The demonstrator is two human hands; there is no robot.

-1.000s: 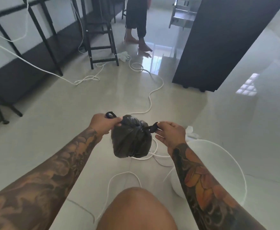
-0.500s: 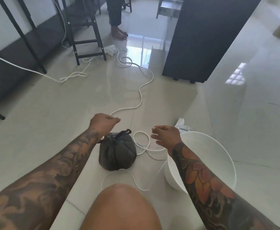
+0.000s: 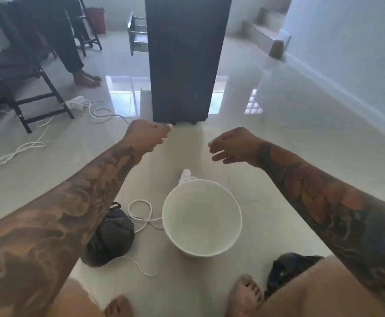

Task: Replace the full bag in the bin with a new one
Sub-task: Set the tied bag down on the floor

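Tattooed forearms stretched forward over the floor, both palms free of any load. Left hand [image 3: 147,136] curled into a loose fist, gripping nothing visible; right hand [image 3: 231,145] relaxed, fingers slack and slightly bent, apart from the left. Below and between them, white bin [image 3: 201,218] upright on the pale tiled floor [image 3: 278,202], unlined. Just left of the bin, tied black full bag [image 3: 109,239] resting on the floor, partly behind the left forearm, white cable [image 3: 141,216] looping around it. Near the right knee, crumpled black plastic [image 3: 285,268], likely the new bag. Farther off, dark cabinet [image 3: 182,58], black stool frame [image 3: 38,99], bare feet of another person [image 3: 86,78].
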